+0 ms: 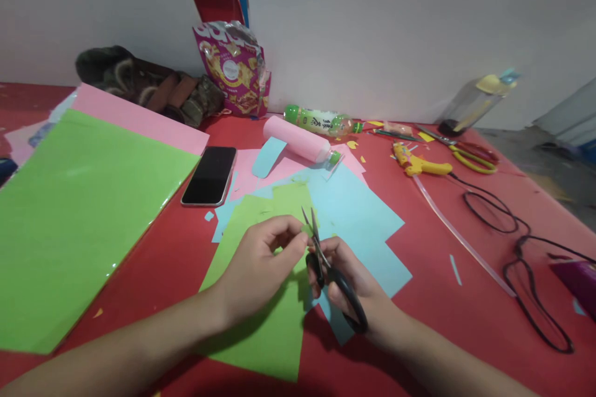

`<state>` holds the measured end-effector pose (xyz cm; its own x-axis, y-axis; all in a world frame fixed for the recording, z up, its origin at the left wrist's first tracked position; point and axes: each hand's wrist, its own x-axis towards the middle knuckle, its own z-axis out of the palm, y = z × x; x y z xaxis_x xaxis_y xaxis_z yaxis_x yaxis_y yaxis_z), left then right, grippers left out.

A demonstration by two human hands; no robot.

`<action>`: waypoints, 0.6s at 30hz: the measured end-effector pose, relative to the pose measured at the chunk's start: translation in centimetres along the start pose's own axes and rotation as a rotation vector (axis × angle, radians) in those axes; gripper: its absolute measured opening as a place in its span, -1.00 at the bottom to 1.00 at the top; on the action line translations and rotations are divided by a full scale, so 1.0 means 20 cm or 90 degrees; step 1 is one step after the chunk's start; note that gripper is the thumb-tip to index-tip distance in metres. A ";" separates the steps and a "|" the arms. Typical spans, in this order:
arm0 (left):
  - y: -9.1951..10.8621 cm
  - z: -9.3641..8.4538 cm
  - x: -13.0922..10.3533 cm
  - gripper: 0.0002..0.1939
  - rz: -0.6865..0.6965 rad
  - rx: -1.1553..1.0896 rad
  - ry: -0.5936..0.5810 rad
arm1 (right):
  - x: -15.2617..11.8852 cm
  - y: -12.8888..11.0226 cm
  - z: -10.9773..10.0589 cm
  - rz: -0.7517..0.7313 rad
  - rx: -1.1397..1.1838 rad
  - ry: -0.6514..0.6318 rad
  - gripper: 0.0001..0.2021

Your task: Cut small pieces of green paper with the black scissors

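Between the thumb and fingers of my left hand (267,263) is a small green paper piece (306,231). My right hand (351,276) grips black-handled scissors (345,294), their blades a little apart and pointing away from me, right beside that piece. Below both hands lies a green paper sheet (261,329), partly over light blue paper (358,211). Just beyond them, a bottle wrapped in pink paper (295,139) rests on its side, with a rounded light blue paper strip (269,158) against it.
A phone (209,177) and a pack of green and pink sheets (93,211) lie left. Behind stand a snack bag (235,71) and a lying green tea bottle (321,121). At right are a yellow glue gun (419,161) with a black cord, yellow-and-red scissors (475,156) and a clear bottle (477,102).
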<state>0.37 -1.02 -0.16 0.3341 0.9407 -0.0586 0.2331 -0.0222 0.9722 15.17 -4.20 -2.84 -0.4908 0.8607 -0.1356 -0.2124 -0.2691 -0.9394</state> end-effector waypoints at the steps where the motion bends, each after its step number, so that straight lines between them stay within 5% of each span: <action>1: 0.00 0.00 0.00 -0.80 0.003 0.005 -0.001 | 0.00 0.00 0.00 0.002 0.000 0.001 -0.57; 18: 0.01 -0.05 0.03 -0.81 0.022 0.065 -0.045 | 0.00 0.01 -0.01 0.022 0.006 0.004 -0.54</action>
<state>-0.28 -0.20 0.26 0.4066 0.9125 -0.0450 0.3103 -0.0916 0.9462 15.24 -4.20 -3.10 -0.4924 0.8536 -0.1701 -0.2038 -0.3030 -0.9309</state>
